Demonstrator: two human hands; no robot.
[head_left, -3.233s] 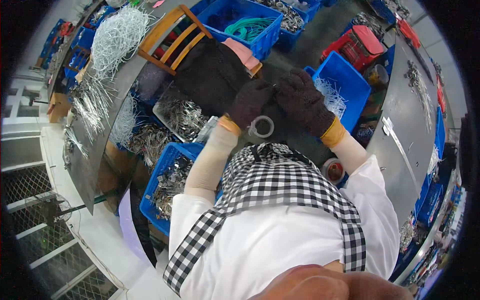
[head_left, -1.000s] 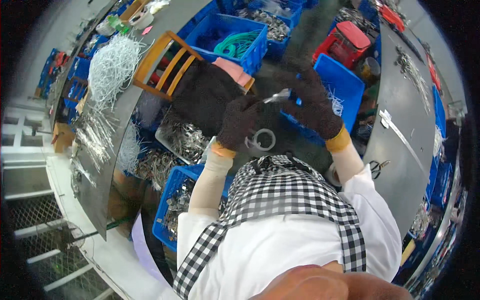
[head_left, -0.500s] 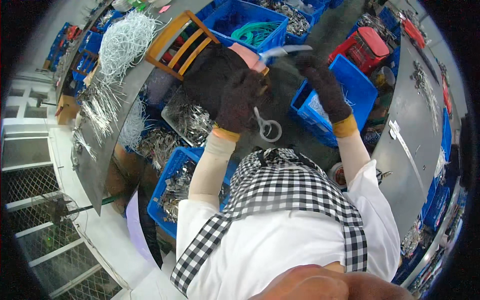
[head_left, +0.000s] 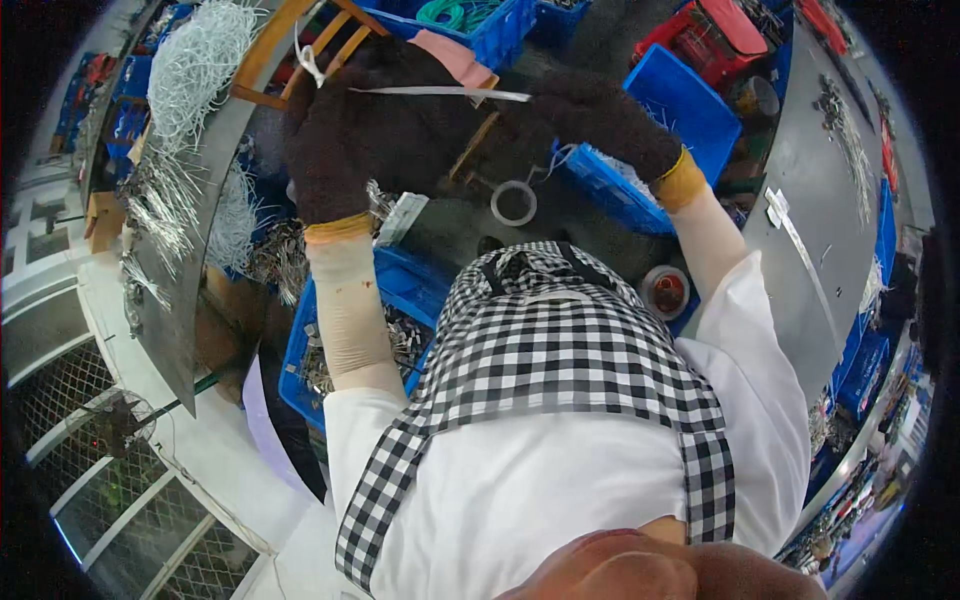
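Tautly, a slim white strip point(head_left: 440, 91) spans the left hand point(head_left: 330, 150) and right hand point(head_left: 605, 120), fingers point(head_left: 548, 106) closed on it.

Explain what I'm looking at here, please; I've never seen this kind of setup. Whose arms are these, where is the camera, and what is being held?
There is no machine: these are a person's own hands in dark gloves. The camera sits on that person's head and looks down through a wide fisheye lens, so straight edges bend and the checked apron fills the lower middle. A thin white strip runs straight between the left hand and the right hand; the dark fingers themselves are hard to make out. The left table bears a heap of white strands; the right table bears silvery strips.
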